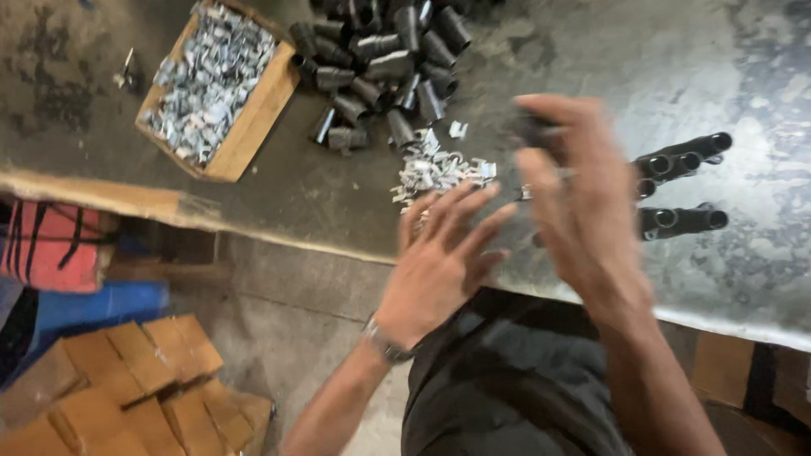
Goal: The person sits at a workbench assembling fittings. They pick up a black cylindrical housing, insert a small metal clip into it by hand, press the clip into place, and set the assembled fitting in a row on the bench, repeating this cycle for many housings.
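- Down at the far left, below the worktop edge, a red bag (51, 245) with dark straps lies above something blue, and folded brown cardboard boxes (127, 380) are stacked on the concrete floor.
- On the grey, stained metal worktop (338, 194), toward its upper left, sits a shallow wooden box (262, 110) set at an angle and heaped with small, shiny, bent metal clips.
- Just to the right of the box lies a loose pile of short dark tubes (380, 59), round and dull, tumbled over one another.
- Below that pile, a small heap of silvery clips (439, 169) rests on the bare metal, touching the nearest tubes.
- The left hand (443, 262) hovers at the near edge of the worktop, fingers spread and flat, fingertips just beside the small heap of clips; it holds nothing, and a watch sits on its wrist.
- The right hand (574, 194) is raised and blurred, fingers curled round a dark piece (532, 131) that looks like one of the tubes; how firmly it grips I cannot tell.
- Beyond the right hand, a few dark tubes lie in a neat row (684, 186), open ends pointing right, partly hidden by that hand.
- Dark cloth on the person's lap fills the bottom middle.
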A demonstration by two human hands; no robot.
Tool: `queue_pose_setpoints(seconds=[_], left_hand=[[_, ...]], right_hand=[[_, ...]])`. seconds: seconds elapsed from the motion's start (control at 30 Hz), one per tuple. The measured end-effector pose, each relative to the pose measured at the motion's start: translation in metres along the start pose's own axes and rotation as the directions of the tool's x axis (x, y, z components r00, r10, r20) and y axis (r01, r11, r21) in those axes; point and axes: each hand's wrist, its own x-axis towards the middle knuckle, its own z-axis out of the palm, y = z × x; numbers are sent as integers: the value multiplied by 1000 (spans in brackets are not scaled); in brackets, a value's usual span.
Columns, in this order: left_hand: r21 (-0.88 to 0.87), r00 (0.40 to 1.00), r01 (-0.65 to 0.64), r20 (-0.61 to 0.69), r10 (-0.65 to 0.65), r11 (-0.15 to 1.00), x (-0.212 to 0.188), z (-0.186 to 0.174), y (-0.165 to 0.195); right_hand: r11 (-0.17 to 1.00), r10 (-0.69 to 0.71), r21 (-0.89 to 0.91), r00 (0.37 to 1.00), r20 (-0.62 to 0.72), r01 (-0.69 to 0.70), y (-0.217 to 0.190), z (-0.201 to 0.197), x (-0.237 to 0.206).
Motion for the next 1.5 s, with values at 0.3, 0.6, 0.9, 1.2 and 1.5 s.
queue_pose_setpoints(seconds=[0.3, 0.6, 0.9, 1.2, 1.5], left_hand=[[135, 955, -248, 198, 219, 959, 40, 22, -25], [196, 958, -267, 160, 238, 943, 44, 28, -55], [147, 999, 44, -34, -39, 988, 42, -35, -97], [395, 968, 53, 206, -145, 917, 145, -60, -149], [203, 906, -234, 399, 138, 951, 195, -24, -124]], right_hand=[[971, 163, 209, 965, -205, -120, -15, -29, -80], [919, 177, 362, 984, -21, -158, 4, -8, -109], [969, 121, 207, 989, 80, -135, 22, 13, -119], [953, 157, 249, 985, 79, -172, 28, 13, -122], [907, 222, 333, 964, 145, -259, 32, 8, -127]])
